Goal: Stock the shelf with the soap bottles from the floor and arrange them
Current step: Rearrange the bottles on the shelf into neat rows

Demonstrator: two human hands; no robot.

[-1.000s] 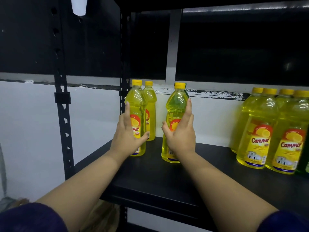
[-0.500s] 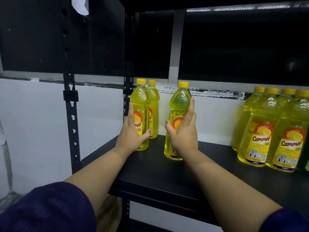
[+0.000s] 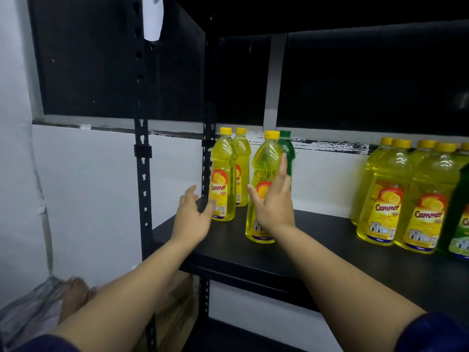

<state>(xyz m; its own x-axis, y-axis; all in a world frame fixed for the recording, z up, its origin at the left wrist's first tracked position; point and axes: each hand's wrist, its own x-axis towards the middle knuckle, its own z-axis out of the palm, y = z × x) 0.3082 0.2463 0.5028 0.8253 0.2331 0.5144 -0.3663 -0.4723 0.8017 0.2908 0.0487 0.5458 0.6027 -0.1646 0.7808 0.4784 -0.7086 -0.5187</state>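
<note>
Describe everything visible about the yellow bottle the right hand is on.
The clear plastic bottle of yellow soap stands upright on the black shelf board, right of two similar bottles. It has a yellow screw cap and a red-and-yellow label, partly hidden. The right hand rests against its front, fingers straight. A green-capped bottle stands behind.

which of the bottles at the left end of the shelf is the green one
The green bottle stands right behind the yellow bottle that the right hand touches. It alone has a green cap; the other three there are yellow-capped.
</note>
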